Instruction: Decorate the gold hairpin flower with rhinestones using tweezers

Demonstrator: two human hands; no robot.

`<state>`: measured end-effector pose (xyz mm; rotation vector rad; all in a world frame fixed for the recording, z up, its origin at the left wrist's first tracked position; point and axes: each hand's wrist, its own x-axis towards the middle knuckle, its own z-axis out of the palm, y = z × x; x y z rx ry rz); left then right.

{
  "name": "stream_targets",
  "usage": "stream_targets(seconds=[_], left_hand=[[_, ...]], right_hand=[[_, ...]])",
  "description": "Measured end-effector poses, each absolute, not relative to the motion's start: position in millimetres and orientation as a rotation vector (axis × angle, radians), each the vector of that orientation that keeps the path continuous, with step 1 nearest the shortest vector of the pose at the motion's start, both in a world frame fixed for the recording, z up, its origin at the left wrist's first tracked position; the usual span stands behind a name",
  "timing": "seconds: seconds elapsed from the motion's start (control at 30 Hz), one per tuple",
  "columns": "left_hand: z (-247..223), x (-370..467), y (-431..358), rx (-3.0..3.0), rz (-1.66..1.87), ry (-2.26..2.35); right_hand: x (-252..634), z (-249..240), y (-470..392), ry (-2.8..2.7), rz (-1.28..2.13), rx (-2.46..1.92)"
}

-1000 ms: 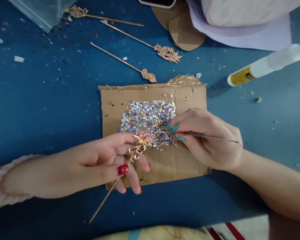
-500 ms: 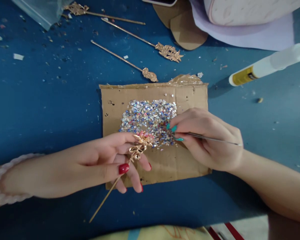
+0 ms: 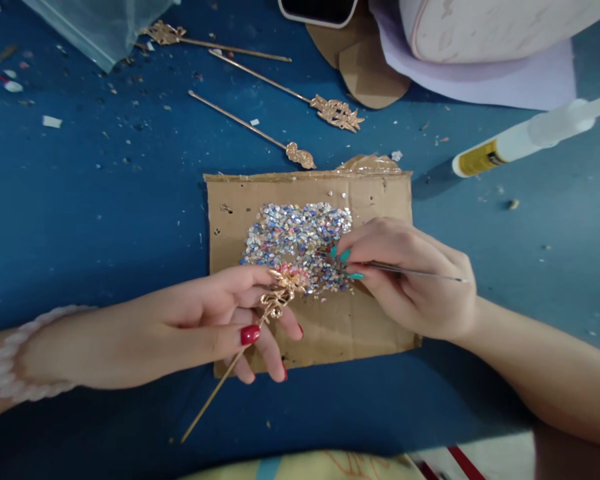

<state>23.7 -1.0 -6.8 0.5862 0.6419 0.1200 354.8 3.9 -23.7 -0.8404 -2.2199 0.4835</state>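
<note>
My left hand (image 3: 200,330) pinches a gold hairpin (image 3: 279,301) between thumb and fingers. Pink pieces show on its flower head, and its long stem slants toward the lower left. My right hand (image 3: 410,277) is closed round thin metal tweezers (image 3: 405,269), whose tips reach into a pile of small shiny chips (image 3: 300,230). Whether a chip sits between the tips is too small to tell. White, blue and a few pink chips make up the pile, spread on a piece of cardboard (image 3: 370,327). The hairpin's head hangs over the pile's lower edge.
More gold hairpins (image 3: 335,113) lie beyond the cardboard. To the right is a white bottle with a yellow label (image 3: 480,159). A clear plastic bag (image 3: 95,27), a phone (image 3: 317,10) and a pale case (image 3: 480,30) line the far side. Scraps dot the blue tabletop (image 3: 105,220).
The view has shifted slightly, so the far objects appear a little lower. Both hands keep their grips, and the right hand with the tweezers stays at the chips.
</note>
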Motion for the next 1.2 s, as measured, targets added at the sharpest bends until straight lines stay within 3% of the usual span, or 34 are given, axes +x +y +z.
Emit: stream_targets(seconds=[1.2], left_hand=[[-33,29,7,0.888,0.063,0.384]], right_hand=[[354,-33,16,-2.147,0.495,-0.815]])
